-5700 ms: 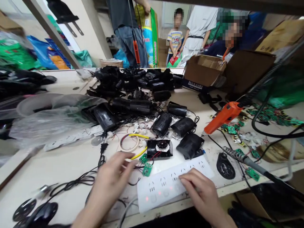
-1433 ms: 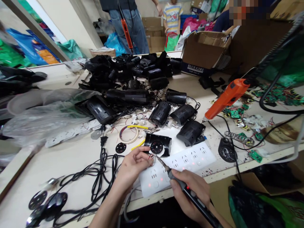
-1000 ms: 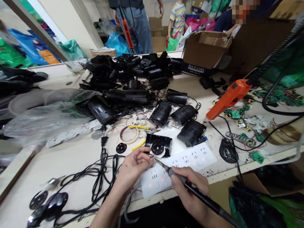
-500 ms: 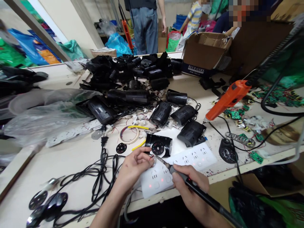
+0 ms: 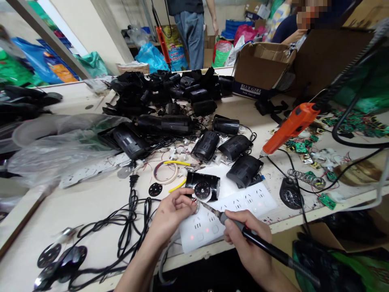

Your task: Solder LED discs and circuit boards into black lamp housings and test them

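Observation:
My right hand (image 5: 249, 239) is wrapped round a soldering iron (image 5: 252, 235), whose tip points up and left. Thin wires (image 5: 194, 200) are pinched between the fingertips of my left hand (image 5: 174, 209), close to the iron's tip; whether tip and wires touch I cannot tell. Just beyond my fingers lies a black plastic housing (image 5: 190, 178) with a round black dial disc (image 5: 202, 190) on it. Below both hands is a white power strip (image 5: 219, 223) with red lights. A loose black disc (image 5: 155, 189) is to the left of the housing.
Black housings (image 5: 206, 146) and a large dark pile (image 5: 170, 89) fill the back. An orange electric screwdriver (image 5: 290, 127) hangs at right, near green circuit boards (image 5: 328, 200). Black cables (image 5: 130, 219) lie left. A tape roll (image 5: 165, 172), yellow-handled pliers (image 5: 178, 163) and a cardboard box (image 5: 263, 67) are behind.
My right hand has drawn the soldering iron slightly right and back, away from the wires. My left hand stays in place. A standing person in the background has shifted slightly.

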Demonstrator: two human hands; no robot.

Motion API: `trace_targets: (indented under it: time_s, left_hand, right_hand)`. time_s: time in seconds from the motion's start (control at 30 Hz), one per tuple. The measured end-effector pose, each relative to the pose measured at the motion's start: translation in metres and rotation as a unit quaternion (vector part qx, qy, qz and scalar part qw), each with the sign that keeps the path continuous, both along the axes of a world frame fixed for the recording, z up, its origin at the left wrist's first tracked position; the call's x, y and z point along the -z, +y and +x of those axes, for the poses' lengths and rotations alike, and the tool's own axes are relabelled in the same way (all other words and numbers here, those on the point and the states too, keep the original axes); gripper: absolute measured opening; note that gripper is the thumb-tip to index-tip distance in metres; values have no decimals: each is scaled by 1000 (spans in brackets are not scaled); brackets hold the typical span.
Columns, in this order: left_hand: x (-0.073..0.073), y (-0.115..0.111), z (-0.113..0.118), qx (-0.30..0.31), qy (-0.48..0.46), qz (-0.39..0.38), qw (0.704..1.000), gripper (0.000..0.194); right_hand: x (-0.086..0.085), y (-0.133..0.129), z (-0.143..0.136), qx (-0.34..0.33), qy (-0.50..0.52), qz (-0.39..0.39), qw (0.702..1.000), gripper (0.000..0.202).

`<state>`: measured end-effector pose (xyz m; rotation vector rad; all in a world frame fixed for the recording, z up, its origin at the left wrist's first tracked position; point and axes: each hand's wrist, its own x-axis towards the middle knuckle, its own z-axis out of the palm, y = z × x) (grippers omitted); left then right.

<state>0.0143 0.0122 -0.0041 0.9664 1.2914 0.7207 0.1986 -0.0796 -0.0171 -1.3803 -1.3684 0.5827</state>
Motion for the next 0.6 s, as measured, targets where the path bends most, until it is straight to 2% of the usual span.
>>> trace_targets:
  time_s: [0.13, 0.3, 0.43, 0.6]
  left_hand:
    - [5, 2, -2, 3, 2, -6, 1000, 44]
    - [12, 5, -5, 17, 4, -5, 1000, 47]
    - [6, 2, -3, 10, 1, -4, 1000, 45]
    - [0, 0, -1, 9, 0, -4, 1000, 43]
  right_hand:
    - [1, 4, -3, 9, -21, 5, 1000, 9]
    - [2, 3, -4, -7, 11, -41, 999, 9]
    - [1, 0, -2, 0, 16, -27, 1000, 8]
    - [-1, 3, -4, 13, -40, 24, 999, 9]
